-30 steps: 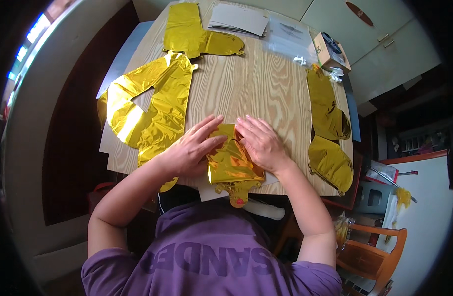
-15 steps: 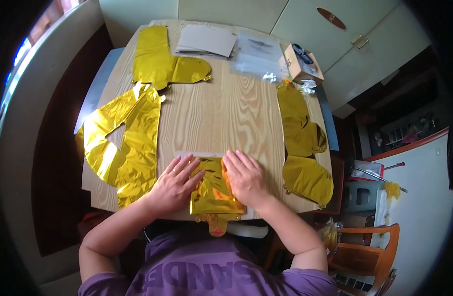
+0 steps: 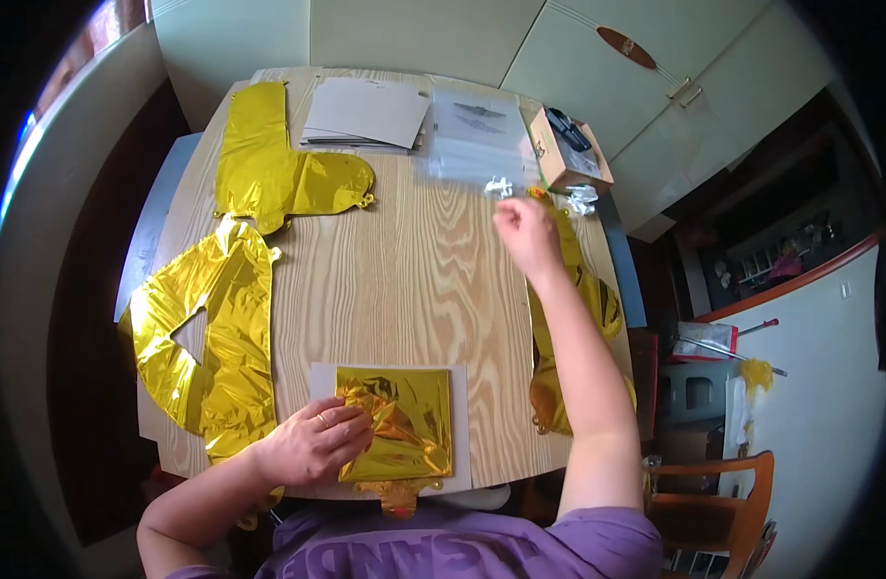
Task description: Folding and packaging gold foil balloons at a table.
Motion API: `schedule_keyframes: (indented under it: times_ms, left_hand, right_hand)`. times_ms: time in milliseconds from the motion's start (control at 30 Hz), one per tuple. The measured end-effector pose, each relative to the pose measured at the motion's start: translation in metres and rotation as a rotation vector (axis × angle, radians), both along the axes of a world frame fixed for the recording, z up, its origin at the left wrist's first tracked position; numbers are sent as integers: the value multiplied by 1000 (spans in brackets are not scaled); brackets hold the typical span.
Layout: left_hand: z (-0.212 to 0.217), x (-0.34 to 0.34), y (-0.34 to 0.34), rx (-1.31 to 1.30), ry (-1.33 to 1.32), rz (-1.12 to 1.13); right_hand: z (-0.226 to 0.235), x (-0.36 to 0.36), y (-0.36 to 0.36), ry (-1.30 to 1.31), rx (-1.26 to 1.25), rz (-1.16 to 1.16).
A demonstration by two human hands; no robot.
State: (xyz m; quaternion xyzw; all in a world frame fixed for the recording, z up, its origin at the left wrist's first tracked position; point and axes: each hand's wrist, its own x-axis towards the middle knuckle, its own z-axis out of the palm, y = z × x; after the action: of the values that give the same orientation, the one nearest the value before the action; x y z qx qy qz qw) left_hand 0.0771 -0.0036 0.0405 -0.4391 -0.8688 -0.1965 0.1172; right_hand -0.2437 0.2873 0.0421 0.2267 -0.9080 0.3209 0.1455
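- Left hand flat, fingers spread, pressing folded gold foil balloon onto white card, near table edge.
- Right hand reaching far right, blurred; grip cannot tell, holding nothing visible.
- Nearest: small white plastic bits, cardboard box.

Folded foil balloon shiny gold on white card; table pale wood grain; shirt purple.

Folded gold foil balloon, crinkled, flat on white card
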Motion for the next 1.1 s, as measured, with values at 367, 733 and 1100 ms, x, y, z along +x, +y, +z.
schedule_keyframes:
  times_ms: [367, 733, 1100]
  left_hand:
    - [1, 5, -5, 15, -47, -1]
    - [-15, 5, -21, 225, -166, 9]
    - [12, -7, -17, 393, -408, 182]
  right_hand:
    - [-17, -18, -46, 21, 309, 75]
    - [88, 303, 31, -772, -51, 592]
    - [39, 339, -18, -193, 348, 343]
